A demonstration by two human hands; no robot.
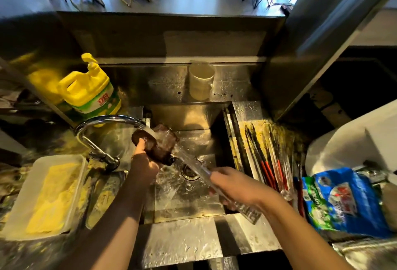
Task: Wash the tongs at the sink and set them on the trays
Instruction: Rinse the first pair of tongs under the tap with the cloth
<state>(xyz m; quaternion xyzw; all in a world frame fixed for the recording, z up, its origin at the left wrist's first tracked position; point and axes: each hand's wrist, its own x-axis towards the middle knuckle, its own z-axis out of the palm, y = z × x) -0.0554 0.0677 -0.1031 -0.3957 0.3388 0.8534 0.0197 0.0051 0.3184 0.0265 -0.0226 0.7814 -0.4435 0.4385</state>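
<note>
Over the steel sink (187, 119), my right hand (234, 183) grips a pair of metal tongs (193, 163) that slants up to the left into the water stream. My left hand (144, 162) holds a dark brown scouring sponge (156, 143) against the tongs' far end under the running tap (107, 121). The tongs' rear end (249, 211) sticks out below my right wrist. Several other tongs with red grips (268, 162) lie on the tray (245, 115) right of the sink.
A yellow detergent jug (90, 89) stands behind the tap. A white tub (38, 196) with yellow contents sits at the left. A clear cup (200, 80) stands on the back ledge. A blue packet (343, 201) lies at the right, below a white object (354, 140).
</note>
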